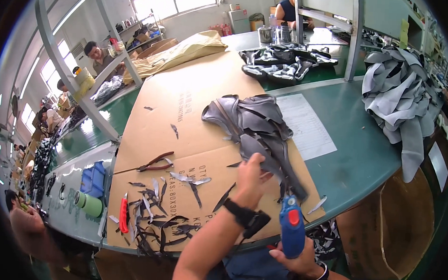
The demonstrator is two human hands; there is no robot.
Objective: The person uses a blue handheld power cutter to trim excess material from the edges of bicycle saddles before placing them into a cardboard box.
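Observation:
My left hand is closed on the near part of a dark grey, shiny, moulded sheet piece, thumb uppermost. That piece lies in a pile of similar grey pieces on a brown cardboard sheet. In my right hand is a blue handheld power tool with a red button. Its front end meets the near end of the grey piece, by the table's front edge; whether it touches the material is hard to tell. Dark offcuts are scattered left of my hands.
Pliers and a red utility knife lie on the cardboard. A green cup and blue bin stand at left. A printed sheet and a heap of grey pieces lie right. Metal posts rise behind; people work around.

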